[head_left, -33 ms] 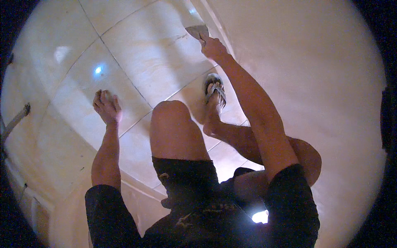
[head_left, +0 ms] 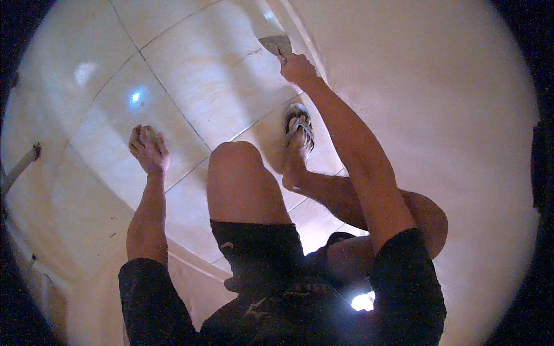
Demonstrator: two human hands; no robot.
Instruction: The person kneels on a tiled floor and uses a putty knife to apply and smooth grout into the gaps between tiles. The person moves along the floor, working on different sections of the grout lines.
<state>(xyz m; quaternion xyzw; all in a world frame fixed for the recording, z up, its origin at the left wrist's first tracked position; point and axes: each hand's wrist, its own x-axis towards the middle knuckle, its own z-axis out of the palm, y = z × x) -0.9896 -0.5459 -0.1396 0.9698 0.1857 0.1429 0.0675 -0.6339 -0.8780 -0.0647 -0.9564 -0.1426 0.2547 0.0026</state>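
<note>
My right hand [head_left: 298, 69] is closed round a putty knife [head_left: 276, 44] with a broad, flat grey blade. The blade is at the tiled floor [head_left: 190, 63], close to where the floor meets the wall on the right, and the hand covers most of the handle. Lower on the left, my left hand [head_left: 151, 154] is at the pale tiles with its fingers curled. Something dull and tan shows between thumb and fingers, too small and dim to name. Near the right hand, a faint dark smear [head_left: 254, 53] marks the tile beside the blade.
A plain pale wall [head_left: 438, 104] rises along the right. My foot in a strapped sandal [head_left: 300, 124] is planted below the right hand, and my bent knee [head_left: 239, 173] is between the arms. At the far left a pipe-like piece [head_left: 23, 164] sticks out. Bright reflections dot the tiles.
Both hands and the putty knife stay in nearly the same place. The view has shifted only very slightly.
</note>
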